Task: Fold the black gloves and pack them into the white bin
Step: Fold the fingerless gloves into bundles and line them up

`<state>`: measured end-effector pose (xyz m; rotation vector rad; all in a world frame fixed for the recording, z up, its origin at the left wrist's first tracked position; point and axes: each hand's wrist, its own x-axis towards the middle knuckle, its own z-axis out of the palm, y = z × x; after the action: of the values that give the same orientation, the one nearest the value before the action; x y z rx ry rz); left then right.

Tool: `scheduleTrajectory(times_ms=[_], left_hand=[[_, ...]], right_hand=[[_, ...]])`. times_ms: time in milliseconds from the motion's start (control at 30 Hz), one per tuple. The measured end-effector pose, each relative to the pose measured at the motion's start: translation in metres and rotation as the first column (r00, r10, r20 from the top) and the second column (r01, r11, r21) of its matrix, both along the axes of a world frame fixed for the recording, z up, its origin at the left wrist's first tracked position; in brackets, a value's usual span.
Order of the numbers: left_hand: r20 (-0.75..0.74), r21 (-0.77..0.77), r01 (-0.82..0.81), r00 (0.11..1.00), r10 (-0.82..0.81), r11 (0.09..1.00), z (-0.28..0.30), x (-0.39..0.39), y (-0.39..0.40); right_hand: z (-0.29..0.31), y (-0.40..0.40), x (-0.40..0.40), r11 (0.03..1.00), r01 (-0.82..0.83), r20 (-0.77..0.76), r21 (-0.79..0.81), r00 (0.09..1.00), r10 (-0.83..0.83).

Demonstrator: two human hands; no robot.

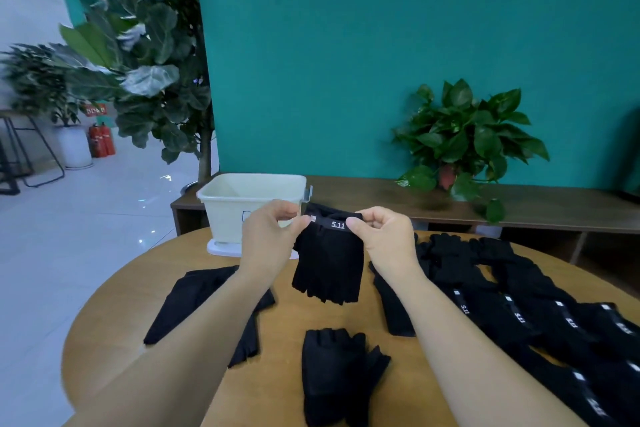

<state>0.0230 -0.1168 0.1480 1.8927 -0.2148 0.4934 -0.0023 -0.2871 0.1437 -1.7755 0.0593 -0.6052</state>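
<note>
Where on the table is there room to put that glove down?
Bare wood shows under the held glove, between the left gloves and the near glove. More lies along the near-left table edge. The right side is crowded with the glove pile.

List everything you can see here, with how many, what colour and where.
held glove: one, black, hanging above the table, pinched at the cuff
loose gloves: several, black, on the table near and left
glove row: many, black, table's right side
bin: one, white, table's far edge
table: one, wooden, round
plants: three, green, one on the bench, two at left
left hand: one, pinching cuff
right hand: one, pinching cuff
</note>
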Motion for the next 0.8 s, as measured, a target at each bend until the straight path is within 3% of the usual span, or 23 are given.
scheduleTrajectory(times_ms=[67,200,333,433,533,600,700,800], left_hand=[[0.079,0.066,-0.018,0.997,0.012,0.998,0.004,-0.009,-0.007],[0.016,0.137,0.187,0.982,-0.191,0.973,0.003,-0.024,-0.020],[0.065,-0.033,0.320,0.946,-0.318,0.947,0.007,-0.030,-0.025],[0.065,-0.213,0.291,0.957,-0.283,0.933,0.010,-0.026,-0.025],[0.059,-0.279,0.262,0.965,-0.256,0.924,0.013,-0.023,-0.021],[0.032,-0.315,0.259,0.964,-0.262,0.913,0.016,-0.022,-0.016],[-0.043,-0.342,0.308,0.939,-0.342,0.888,0.017,-0.018,-0.008],[-0.128,-0.414,0.414,0.855,-0.502,0.810,0.017,-0.017,-0.002]], right_hand=[[0.002,0.004,-0.001,0.997,0.070,0.018,-0.016,0.997,-0.070],[0.011,0.009,-0.010,0.991,0.062,0.082,-0.121,0.995,-0.053],[0.018,0.014,-0.015,0.973,-0.072,0.089,-0.217,0.992,0.094],[0.022,0.013,-0.017,0.956,-0.161,0.071,-0.245,0.980,0.184],[0.025,0.007,-0.018,0.939,-0.221,0.066,-0.263,0.967,0.246],[0.027,0.001,-0.020,0.957,-0.199,0.117,-0.209,0.967,0.227],[0.031,-0.012,-0.021,0.988,-0.043,0.148,-0.149,0.987,0.065],[0.031,-0.020,-0.021,0.983,-0.044,0.031,-0.176,0.998,0.050]])
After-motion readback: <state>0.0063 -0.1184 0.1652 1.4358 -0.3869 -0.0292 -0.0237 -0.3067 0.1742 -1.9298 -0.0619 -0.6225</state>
